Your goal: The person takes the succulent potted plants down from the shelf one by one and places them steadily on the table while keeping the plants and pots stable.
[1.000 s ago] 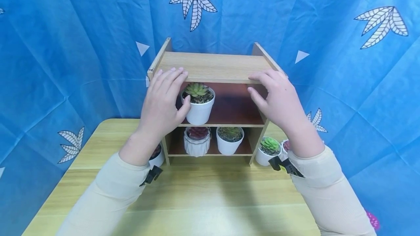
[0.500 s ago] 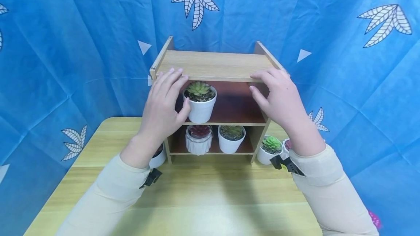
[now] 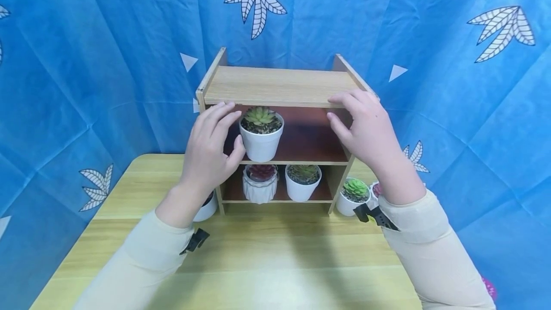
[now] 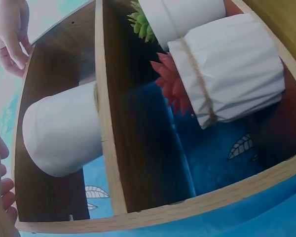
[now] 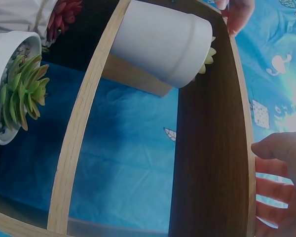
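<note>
A wooden shelf rack [image 3: 280, 85] stands upright on the table. On its middle shelf a green succulent in a smooth white pot [image 3: 261, 138] sits toward the left. My left hand [image 3: 208, 145] is just left of that pot, fingers loosely bent, below the top board's front edge; any contact is unclear. My right hand [image 3: 363, 126] has its fingertips at the right end of that edge, its thumb lower and apart. In the right wrist view, the right hand [image 5: 283, 182] lies along the board's edge. Neither hand holds a pot.
The lower shelf bears a red succulent in a wrapped white pot [image 3: 260, 188] and a green one in a white pot [image 3: 302, 188]. Right of the rack stands a bright green succulent [image 3: 355, 190], with another pot partly hidden. A white pot [image 3: 206, 208] stands left, partly behind my arm.
My left hand has come down slightly from the top board's front edge, its fingers now lower beside the pot. The right hand has stayed at the edge. The pots have not moved.
</note>
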`<action>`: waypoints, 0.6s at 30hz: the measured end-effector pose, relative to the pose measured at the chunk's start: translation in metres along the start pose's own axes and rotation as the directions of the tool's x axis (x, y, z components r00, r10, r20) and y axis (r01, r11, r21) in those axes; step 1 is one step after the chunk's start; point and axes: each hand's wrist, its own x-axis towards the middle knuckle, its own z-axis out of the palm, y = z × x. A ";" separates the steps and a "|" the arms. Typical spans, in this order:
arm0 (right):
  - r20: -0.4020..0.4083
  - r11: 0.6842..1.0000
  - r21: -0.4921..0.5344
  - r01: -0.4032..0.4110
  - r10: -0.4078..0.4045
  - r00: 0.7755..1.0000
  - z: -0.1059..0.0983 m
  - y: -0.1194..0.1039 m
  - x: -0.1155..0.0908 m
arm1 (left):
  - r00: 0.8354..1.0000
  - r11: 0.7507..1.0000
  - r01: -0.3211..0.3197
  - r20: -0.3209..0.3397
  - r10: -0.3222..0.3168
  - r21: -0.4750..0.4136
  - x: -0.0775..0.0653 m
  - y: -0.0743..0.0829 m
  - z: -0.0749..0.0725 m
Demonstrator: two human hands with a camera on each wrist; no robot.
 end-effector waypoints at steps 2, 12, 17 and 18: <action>-0.001 1.000 0.000 -0.002 0.002 1.000 0.000 0.000 0.000 | 1.000 1.000 0.005 0.008 -0.005 -0.001 -0.003 0.000 0.000; -0.013 1.000 0.009 -0.009 0.009 1.000 0.003 0.001 -0.001 | 0.997 0.998 0.057 0.048 -0.058 0.016 -0.009 -0.001 0.006; -0.027 1.000 0.004 -0.010 0.010 1.000 0.005 0.000 0.000 | 0.990 0.993 0.112 0.084 -0.114 0.024 -0.010 0.001 0.011; -0.030 1.000 0.003 -0.011 0.011 0.999 0.005 0.000 0.000 | 0.988 0.992 0.124 0.094 -0.125 0.025 -0.010 0.001 0.012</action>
